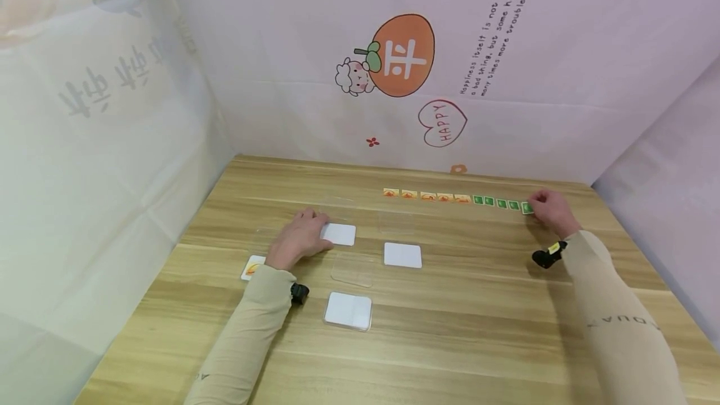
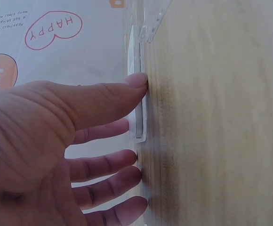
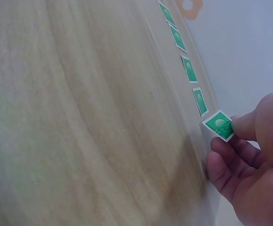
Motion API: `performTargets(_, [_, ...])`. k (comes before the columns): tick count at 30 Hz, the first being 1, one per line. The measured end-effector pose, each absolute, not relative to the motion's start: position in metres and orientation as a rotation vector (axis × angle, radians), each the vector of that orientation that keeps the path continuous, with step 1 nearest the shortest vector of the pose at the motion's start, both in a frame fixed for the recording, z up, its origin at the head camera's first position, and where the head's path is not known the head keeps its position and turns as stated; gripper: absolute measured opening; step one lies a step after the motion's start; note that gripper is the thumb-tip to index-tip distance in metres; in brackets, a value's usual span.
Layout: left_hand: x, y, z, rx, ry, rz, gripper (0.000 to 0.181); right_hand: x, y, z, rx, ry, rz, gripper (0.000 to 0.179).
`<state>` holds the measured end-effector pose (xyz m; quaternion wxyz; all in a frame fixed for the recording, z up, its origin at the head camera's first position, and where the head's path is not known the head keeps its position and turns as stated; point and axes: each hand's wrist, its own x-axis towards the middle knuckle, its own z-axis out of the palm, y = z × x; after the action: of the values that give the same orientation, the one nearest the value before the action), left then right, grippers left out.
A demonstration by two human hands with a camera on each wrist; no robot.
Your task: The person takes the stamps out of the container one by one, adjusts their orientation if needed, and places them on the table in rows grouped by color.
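My right hand [image 1: 553, 212] pinches a green postage stamp [image 3: 220, 125] between thumb and fingers at the right end of a row of stamps. In the right wrist view it is tilted, beside the other green stamps [image 3: 189, 69]. My left hand [image 1: 300, 237] is at the left end of a white card in a clear case [image 1: 340, 234]. Its thumb [image 2: 110, 98] touches the near edge and the index finger is at the far side, so the case lies between them. The other fingers rest on the table beside it.
Orange stamps [image 1: 427, 197] continue the row leftward along the table's back. More white cards [image 1: 402, 255] [image 1: 348, 311] and clear cases [image 1: 354, 269] lie mid-table. A card with a yellow picture [image 1: 252, 267] is partly hidden by the left arm. Printed cloth [image 1: 315, 111] hangs behind the wooden table [image 1: 478, 330].
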<state>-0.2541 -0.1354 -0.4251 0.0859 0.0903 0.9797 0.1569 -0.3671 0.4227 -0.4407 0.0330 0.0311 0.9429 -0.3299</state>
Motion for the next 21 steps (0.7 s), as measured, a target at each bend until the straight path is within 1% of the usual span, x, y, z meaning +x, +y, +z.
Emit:
performTargets(7, [-0.254, -0.135, -0.425, 0.267, 2.921, 0.463, 0.061, -0.374, 0.429, -0.445, 0.112, 2.938, -0.978, 0.028])
performTargets(16, [-0.256, -0.134, -0.426, 0.279, 2.921, 0.442, 0.061, -0.382, 0.434, -0.457, 0.016, 3.132, -0.795, 0.025])
performTargets(21, [-0.255, -0.136, -0.425, 0.278, 2.919, 0.448, 0.062, -0.385, 0.429, -0.458, -0.027, 3.167, -0.736, 0.025])
